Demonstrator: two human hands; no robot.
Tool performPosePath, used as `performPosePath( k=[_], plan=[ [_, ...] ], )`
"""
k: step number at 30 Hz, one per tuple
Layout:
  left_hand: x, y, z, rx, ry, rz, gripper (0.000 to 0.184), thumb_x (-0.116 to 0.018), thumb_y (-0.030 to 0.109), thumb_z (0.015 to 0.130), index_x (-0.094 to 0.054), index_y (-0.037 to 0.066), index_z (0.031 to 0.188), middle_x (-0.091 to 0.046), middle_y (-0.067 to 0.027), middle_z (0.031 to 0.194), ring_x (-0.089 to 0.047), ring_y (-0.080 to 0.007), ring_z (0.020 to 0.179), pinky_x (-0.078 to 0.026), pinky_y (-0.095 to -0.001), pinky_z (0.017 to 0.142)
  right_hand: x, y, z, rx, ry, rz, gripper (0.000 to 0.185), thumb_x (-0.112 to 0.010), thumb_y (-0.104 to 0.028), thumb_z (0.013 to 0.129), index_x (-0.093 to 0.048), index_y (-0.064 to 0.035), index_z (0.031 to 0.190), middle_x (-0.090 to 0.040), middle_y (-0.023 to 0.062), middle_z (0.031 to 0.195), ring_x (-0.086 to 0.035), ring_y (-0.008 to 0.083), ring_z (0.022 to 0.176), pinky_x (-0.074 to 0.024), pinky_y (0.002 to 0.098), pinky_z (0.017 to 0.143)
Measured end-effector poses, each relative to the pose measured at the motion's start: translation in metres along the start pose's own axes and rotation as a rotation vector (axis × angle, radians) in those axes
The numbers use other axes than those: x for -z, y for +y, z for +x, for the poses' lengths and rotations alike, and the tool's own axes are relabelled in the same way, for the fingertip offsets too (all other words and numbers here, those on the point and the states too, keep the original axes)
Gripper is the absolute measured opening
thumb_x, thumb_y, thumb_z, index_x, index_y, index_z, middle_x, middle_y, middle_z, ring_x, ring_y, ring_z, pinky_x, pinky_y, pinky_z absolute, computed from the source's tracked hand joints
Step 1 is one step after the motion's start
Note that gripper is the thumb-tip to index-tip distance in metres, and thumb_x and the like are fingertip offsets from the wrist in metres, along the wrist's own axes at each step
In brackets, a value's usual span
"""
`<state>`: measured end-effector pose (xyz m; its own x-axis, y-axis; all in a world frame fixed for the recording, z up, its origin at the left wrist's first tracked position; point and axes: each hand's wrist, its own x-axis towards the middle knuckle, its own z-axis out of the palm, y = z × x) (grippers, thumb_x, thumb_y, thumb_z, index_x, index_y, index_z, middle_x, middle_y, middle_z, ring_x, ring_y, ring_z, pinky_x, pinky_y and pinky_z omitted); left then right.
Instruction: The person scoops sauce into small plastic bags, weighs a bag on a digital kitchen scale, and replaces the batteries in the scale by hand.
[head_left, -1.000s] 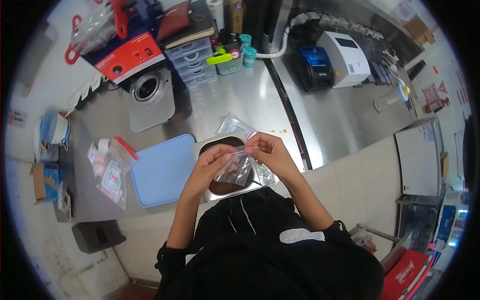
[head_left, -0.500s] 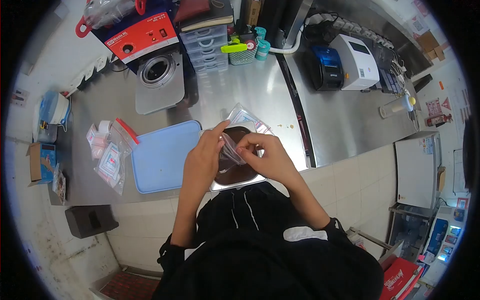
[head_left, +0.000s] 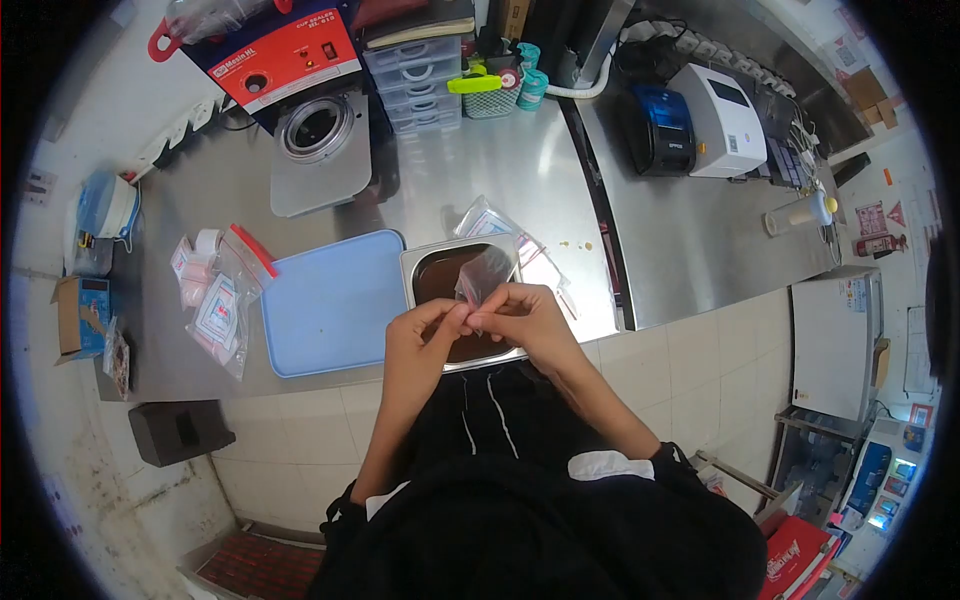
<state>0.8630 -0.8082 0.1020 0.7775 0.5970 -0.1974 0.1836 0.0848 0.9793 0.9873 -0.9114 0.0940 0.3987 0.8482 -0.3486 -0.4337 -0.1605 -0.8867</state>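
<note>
A small clear plastic bag [head_left: 485, 272] is pinched between my two hands, above a rectangular metal pan [head_left: 407, 272]. Brown material [head_left: 437, 272] lies in the pan; I cannot tell whether it is liquid or powder. My left hand [head_left: 425, 330] grips the bag's near edge with thumb and forefinger. Close beside it, my right hand [head_left: 528, 318] pinches the same edge, fingertips almost touching the left ones. The far end of the bag points away from me. Behind the pan lies a clear bag of printed packets [head_left: 488, 222], partly covered by the pan.
Left of the pan is a light blue tray [head_left: 335, 310], and beyond it a zip bag of printed packets [head_left: 222, 315]. A red cup sealer [head_left: 285, 65], a drawer unit [head_left: 415, 85] and a white printer [head_left: 718, 125] stand at the back.
Both hands have come closer together and nearer to my body. The bag now stretches away from the fingertips, where before it hung between the hands.
</note>
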Motion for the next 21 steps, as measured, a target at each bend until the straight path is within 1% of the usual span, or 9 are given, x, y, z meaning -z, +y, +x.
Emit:
performPosePath(
  k=[4, 6, 8, 9, 12, 14, 15, 17, 21],
  plan=[
    [-0.001, 0.006, 0.000, -0.012, -0.018, 0.100, 0.014, -0.049, 0.010, 0.089, -0.052, -0.002, 0.083, -0.054, -0.0123, 0.065, -0.053, -0.0178, 0.059, -0.042, -0.0284, 0.057, -0.009, 0.007, 0.002, 0.061, -0.081, 0.021, 0.001, -0.062, -0.002, 0.078, -0.061, -0.0019, 0.078, -0.062, 0.0025, 0.067, -0.054, 0.0061, 0.059, -0.0396, 0.0194, 0.051],
    [-0.005, 0.007, 0.000, -0.006, -0.022, 0.232, 0.015, -0.046, 0.010, 0.090, -0.049, -0.001, 0.081, -0.050, -0.0149, 0.064, -0.052, -0.0229, 0.058, -0.040, -0.0307, 0.056, -0.021, 0.004, -0.003, 0.435, 0.034, -0.438, 0.011, -0.054, -0.005, 0.083, -0.054, 0.0013, 0.074, -0.057, 0.0091, 0.059, -0.053, 0.0145, 0.054, -0.0409, 0.0273, 0.051],
    [-0.012, 0.005, 0.000, -0.279, 0.056, 0.561, 0.018, -0.041, 0.012, 0.092, -0.045, -0.001, 0.079, -0.044, -0.0186, 0.063, -0.047, -0.0319, 0.058, -0.038, -0.0345, 0.055, -0.022, 0.011, -0.001, 0.497, 0.058, -0.596, 0.014, -0.049, -0.006, 0.084, -0.051, 0.0024, 0.073, -0.053, 0.0123, 0.058, -0.052, 0.0176, 0.053, -0.0404, 0.0302, 0.051],
    [-0.015, 0.006, -0.001, -0.280, 0.056, 0.561, 0.018, -0.041, 0.012, 0.092, -0.045, -0.001, 0.079, -0.044, -0.0186, 0.063, -0.047, -0.0319, 0.058, -0.038, -0.0345, 0.055, -0.022, 0.012, 0.000, 0.560, 0.085, -0.755, 0.017, -0.043, -0.006, 0.085, -0.049, 0.0035, 0.073, -0.049, 0.0155, 0.056, -0.050, 0.0206, 0.051, -0.0398, 0.0331, 0.051],
    [-0.017, 0.001, -0.003, -0.318, 0.064, 0.322, 0.021, -0.040, 0.014, 0.093, -0.046, 0.000, 0.079, -0.044, -0.0115, 0.061, -0.045, -0.0227, 0.052, -0.036, -0.0310, 0.051, -0.026, 0.006, -0.009, 0.492, 0.055, -0.493, 0.021, -0.039, -0.009, 0.085, -0.048, 0.0046, 0.071, -0.045, 0.0175, 0.056, -0.047, 0.0214, 0.049, -0.0379, 0.0343, 0.049],
    [-0.018, -0.015, -0.004, -0.143, 0.013, -0.097, 0.025, -0.037, 0.017, 0.095, -0.046, 0.002, 0.078, -0.041, -0.0029, 0.059, -0.040, -0.0112, 0.050, -0.032, -0.0259, 0.047, -0.026, 0.013, -0.010, 0.420, 0.052, -0.437, 0.025, -0.036, -0.010, 0.087, -0.048, 0.0045, 0.071, -0.045, 0.0124, 0.056, -0.044, 0.0167, 0.051, -0.0362, 0.0318, 0.048],
    [-0.019, -0.014, -0.005, -0.145, 0.014, -0.098, 0.025, -0.037, 0.017, 0.095, -0.046, 0.002, 0.078, -0.041, -0.0029, 0.059, -0.040, -0.0112, 0.050, -0.032, -0.0259, 0.047, -0.024, 0.015, -0.009, 0.355, 0.052, -0.385, 0.029, -0.032, -0.011, 0.088, -0.049, 0.0044, 0.070, -0.046, 0.0073, 0.056, -0.042, 0.0120, 0.052, -0.0344, 0.0293, 0.047],
    [-0.021, -0.012, -0.010, 0.006, -0.038, -0.317, 0.027, -0.036, 0.019, 0.096, -0.045, 0.003, 0.077, -0.038, 0.0029, 0.061, -0.035, -0.0033, 0.053, -0.028, -0.0209, 0.046, -0.026, 0.018, -0.010, 0.344, 0.066, -0.321, 0.026, -0.034, -0.009, 0.086, -0.048, 0.0047, 0.068, -0.044, 0.0110, 0.055, -0.043, 0.0156, 0.051, -0.0346, 0.0314, 0.048],
    [-0.025, -0.018, -0.011, -0.114, 0.050, -0.136, 0.027, -0.036, 0.020, 0.096, -0.044, 0.004, 0.077, -0.037, 0.0028, 0.061, -0.033, -0.0031, 0.054, -0.028, -0.0198, 0.046, -0.021, 0.023, -0.004, 0.443, 0.079, -0.239, 0.025, -0.035, -0.006, 0.085, -0.045, 0.0045, 0.065, -0.042, 0.0134, 0.054, -0.043, 0.0171, 0.050, -0.0348, 0.0327, 0.048]
  ],
)
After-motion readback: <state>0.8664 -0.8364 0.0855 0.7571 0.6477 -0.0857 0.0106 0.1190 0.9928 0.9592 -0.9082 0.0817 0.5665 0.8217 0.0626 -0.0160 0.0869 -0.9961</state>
